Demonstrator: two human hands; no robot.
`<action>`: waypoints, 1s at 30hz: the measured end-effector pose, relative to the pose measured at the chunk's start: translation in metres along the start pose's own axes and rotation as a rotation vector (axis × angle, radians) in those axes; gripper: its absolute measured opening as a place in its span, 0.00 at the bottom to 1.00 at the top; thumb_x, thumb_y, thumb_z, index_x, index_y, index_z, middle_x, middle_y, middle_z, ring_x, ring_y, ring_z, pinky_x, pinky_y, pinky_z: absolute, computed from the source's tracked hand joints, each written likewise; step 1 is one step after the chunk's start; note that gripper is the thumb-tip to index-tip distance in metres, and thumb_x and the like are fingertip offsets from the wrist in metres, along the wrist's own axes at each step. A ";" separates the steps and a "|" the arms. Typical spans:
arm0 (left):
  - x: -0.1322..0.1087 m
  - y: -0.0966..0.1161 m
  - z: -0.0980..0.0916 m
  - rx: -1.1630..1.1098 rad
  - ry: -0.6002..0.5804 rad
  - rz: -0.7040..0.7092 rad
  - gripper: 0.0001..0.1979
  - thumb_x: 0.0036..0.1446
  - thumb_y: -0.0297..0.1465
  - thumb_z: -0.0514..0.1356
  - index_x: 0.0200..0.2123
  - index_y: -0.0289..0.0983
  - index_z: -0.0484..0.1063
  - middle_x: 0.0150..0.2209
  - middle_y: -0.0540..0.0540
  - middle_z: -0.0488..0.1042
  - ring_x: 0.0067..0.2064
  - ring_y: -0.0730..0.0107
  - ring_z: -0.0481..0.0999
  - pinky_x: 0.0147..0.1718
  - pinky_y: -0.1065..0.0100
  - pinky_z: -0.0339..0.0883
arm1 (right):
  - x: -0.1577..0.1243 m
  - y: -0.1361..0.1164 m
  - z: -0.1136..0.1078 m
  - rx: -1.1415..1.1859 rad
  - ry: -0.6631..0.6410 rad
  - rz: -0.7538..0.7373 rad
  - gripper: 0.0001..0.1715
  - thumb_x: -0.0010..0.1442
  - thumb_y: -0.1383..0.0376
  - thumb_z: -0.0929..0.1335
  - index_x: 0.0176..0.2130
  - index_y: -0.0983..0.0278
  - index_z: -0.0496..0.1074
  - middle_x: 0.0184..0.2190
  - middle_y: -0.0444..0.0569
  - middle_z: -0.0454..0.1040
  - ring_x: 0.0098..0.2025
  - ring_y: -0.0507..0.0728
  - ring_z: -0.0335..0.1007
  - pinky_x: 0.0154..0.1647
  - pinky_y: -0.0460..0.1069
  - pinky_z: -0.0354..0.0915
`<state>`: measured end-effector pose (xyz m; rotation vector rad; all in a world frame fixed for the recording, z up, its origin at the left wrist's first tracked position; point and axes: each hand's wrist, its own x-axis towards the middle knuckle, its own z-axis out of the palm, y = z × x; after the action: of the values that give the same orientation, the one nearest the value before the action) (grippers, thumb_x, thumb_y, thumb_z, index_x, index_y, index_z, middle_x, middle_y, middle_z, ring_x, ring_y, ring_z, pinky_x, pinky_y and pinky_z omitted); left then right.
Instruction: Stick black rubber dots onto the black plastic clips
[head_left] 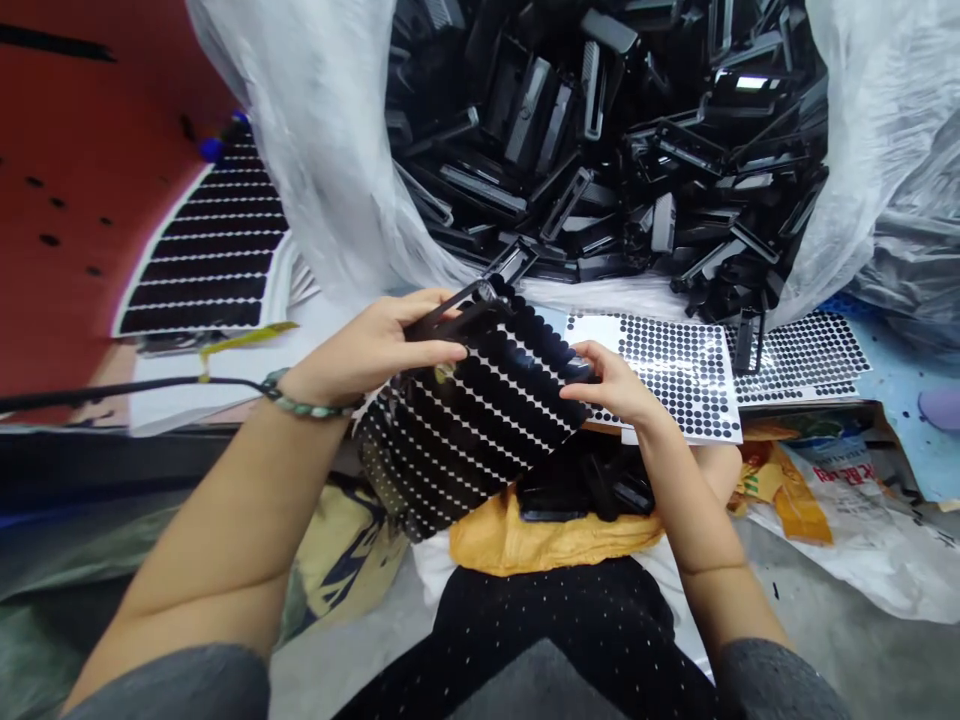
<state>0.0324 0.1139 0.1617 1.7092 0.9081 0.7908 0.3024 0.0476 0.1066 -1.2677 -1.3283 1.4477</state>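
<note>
Black dot sheet held taut, correctly: your left hand pinches it together with a plastic frame, your right hand pinches its far corner.

Concrete floor: printed plastic sack lying flat, orange packet on it. Blue bench, right: black dot sticker sheets, lilac disc. Red bench, left: another sheet.

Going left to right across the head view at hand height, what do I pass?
Red perforated panel → sheet of black sticker strips → left hand → held black sticker sheet → right hand → white black-dotted sheet → printed plastic bag → blue surface
</note>
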 end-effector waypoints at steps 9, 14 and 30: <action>0.001 -0.033 0.070 -0.454 0.124 -0.216 0.17 0.47 0.36 0.71 0.40 0.36 0.77 0.42 0.43 0.79 0.44 0.59 0.80 0.42 0.61 0.77 | 0.008 0.018 0.005 -0.396 0.376 0.275 0.23 0.43 0.66 0.75 0.40 0.60 0.69 0.21 0.35 0.68 0.23 0.52 0.66 0.30 0.50 0.66; 0.012 -0.064 0.127 -0.671 0.090 -0.528 0.11 0.50 0.29 0.69 0.35 0.34 0.71 0.37 0.43 0.77 0.35 0.68 0.82 0.30 0.71 0.76 | 0.000 0.032 -0.006 -0.524 0.394 0.134 0.29 0.45 0.67 0.74 0.48 0.61 0.68 0.44 0.51 0.74 0.37 0.57 0.73 0.44 0.57 0.70; 0.024 -0.054 0.144 -0.703 -0.081 -0.622 0.14 0.60 0.26 0.60 0.48 0.36 0.62 0.30 0.49 0.76 0.25 0.74 0.78 0.20 0.77 0.68 | -0.028 0.055 -0.020 -0.728 0.459 -0.168 0.06 0.58 0.66 0.68 0.28 0.61 0.70 0.42 0.54 0.70 0.48 0.61 0.70 0.53 0.59 0.68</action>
<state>0.1544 0.0791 0.0713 0.7739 0.8935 0.5175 0.3314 0.0166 0.0580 -1.7528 -1.6338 0.4924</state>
